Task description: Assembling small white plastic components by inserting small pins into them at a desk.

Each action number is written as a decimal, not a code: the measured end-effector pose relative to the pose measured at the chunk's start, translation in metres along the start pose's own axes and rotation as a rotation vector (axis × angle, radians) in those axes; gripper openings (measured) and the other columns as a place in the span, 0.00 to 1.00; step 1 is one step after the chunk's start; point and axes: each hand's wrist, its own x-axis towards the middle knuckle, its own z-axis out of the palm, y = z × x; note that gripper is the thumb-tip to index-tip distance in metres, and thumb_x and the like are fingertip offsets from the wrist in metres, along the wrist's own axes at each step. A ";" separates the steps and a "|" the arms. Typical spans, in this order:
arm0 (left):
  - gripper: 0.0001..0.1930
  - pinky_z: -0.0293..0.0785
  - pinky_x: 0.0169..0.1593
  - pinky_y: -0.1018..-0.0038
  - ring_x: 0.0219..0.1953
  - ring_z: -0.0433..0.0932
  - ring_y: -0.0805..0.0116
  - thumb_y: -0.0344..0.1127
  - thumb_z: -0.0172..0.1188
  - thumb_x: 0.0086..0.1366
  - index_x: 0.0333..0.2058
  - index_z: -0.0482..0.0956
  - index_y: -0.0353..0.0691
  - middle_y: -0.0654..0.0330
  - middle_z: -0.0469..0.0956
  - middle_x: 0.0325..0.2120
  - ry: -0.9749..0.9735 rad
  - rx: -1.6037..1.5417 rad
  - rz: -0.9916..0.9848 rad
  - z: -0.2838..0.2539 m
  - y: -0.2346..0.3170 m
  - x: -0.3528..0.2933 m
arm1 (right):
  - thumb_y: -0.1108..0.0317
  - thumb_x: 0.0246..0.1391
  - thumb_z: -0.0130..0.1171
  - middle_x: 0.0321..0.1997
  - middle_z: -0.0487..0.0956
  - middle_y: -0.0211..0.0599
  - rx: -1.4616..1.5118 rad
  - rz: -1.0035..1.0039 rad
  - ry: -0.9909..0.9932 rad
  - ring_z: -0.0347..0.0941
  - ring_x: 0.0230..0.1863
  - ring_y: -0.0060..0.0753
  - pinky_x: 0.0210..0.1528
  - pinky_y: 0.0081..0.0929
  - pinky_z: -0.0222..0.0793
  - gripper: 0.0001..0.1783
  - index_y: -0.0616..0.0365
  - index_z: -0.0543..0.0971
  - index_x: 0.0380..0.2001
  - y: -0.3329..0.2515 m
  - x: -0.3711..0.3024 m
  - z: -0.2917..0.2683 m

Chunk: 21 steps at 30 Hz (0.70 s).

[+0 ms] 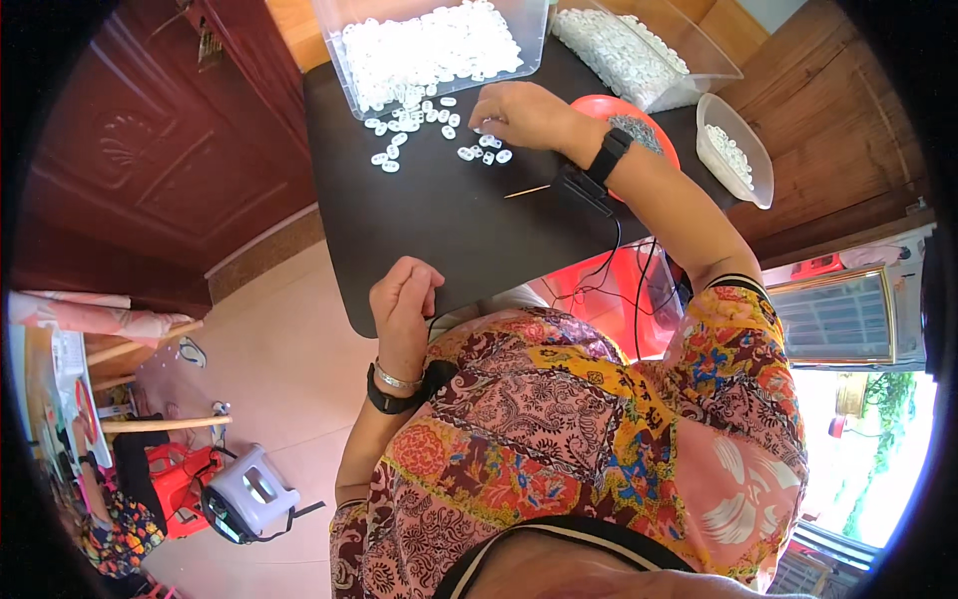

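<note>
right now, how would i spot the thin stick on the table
Find the dark table, then the right hand. Just below that hand in the picture lies the thin stick, straight and tan, unlike the small white oval pieces nearby.

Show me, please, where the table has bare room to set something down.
On the table, the widest patch lies between the left hand and the loose white pieces; a smaller one, between the thin stick and near edge. The far side is crowded with the clear boxes, red plate and right hand.

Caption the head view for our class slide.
Right hand beside scattered small white pieces on a dark table; left hand near its edge.
</note>
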 end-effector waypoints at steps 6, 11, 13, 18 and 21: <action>0.11 0.54 0.21 0.83 0.17 0.59 0.84 0.30 0.48 0.63 0.23 0.73 0.33 0.69 0.65 0.15 -0.003 0.005 0.001 0.002 0.001 0.001 | 0.67 0.42 0.61 0.34 0.76 0.38 -0.050 -0.018 -0.026 0.73 0.41 0.43 0.41 0.38 0.70 0.07 0.53 0.81 0.29 -0.008 0.000 0.019; 0.11 0.53 0.21 0.83 0.17 0.59 0.84 0.30 0.48 0.64 0.23 0.73 0.33 0.69 0.65 0.15 -0.012 0.005 0.003 0.002 0.001 0.000 | 0.66 0.46 0.58 0.34 0.76 0.34 -0.016 0.144 -0.163 0.72 0.42 0.42 0.43 0.34 0.68 0.06 0.57 0.77 0.26 -0.016 0.005 0.013; 0.12 0.53 0.21 0.83 0.17 0.59 0.84 0.30 0.48 0.64 0.23 0.73 0.34 0.69 0.65 0.15 -0.014 0.008 0.005 0.002 0.001 0.000 | 0.66 0.47 0.57 0.32 0.77 0.36 0.073 0.221 -0.170 0.73 0.37 0.40 0.40 0.32 0.67 0.08 0.58 0.76 0.28 -0.018 0.005 0.009; 0.10 0.51 0.20 0.84 0.17 0.57 0.84 0.31 0.47 0.64 0.27 0.73 0.35 0.70 0.63 0.14 -0.086 0.027 -0.092 0.003 0.010 0.009 | 0.65 0.53 0.55 0.30 0.77 0.34 0.448 0.081 -0.045 0.72 0.33 0.29 0.39 0.26 0.67 0.09 0.61 0.76 0.31 -0.038 -0.024 -0.013; 0.09 0.50 0.21 0.84 0.17 0.57 0.84 0.33 0.47 0.65 0.29 0.73 0.35 0.71 0.62 0.14 -0.128 0.070 -0.091 0.015 0.023 0.018 | 0.66 0.56 0.54 0.29 0.77 0.32 0.670 0.038 -0.040 0.71 0.34 0.23 0.40 0.24 0.66 0.09 0.62 0.76 0.34 -0.072 -0.045 -0.025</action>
